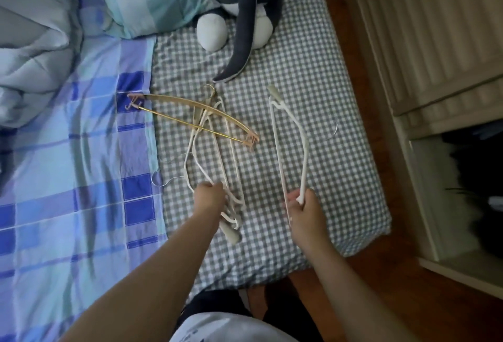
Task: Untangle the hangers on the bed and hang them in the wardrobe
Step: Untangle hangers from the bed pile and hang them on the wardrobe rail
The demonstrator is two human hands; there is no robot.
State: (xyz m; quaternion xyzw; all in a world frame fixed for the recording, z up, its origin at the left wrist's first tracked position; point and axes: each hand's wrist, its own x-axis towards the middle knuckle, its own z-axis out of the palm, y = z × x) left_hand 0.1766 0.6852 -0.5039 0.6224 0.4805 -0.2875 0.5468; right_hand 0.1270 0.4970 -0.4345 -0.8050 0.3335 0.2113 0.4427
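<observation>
The untangling step is in hand, and it appears partly done — one white hanger [292,148] is held clear of the rest, well apart from the pile [215,151] that lies on the checked sheet [313,69] of the bed. The right hand [304,209] is closed around one end of that freed hanger, which stretches away from the person with its thin wire hook [330,133] pointing right, toward the open wardrobe [435,178]. The left hand [211,197] is closed in a fist on the near ends of the piled white hangers, where several loops are bunched together.

In the pile, a gold hanger [190,115] is laid across the white ones, its clip ends reaching onto the blue quilt [81,178] at one side and the checked sheet at the other. How many white hangers are crossed beneath it cannot be told; at least two or three are suggested. Another wire hook [163,178] is seen at the pile's left edge.

Next, it is judged, the freed hanger must either be set aside or carried right to the wardrobe — while the pile is kept pinned, so nothing is dragged along. The gold hanger would probably need to be lifted off before the white ones can be slid apart; the thin hooks are likely to snag.
</observation>
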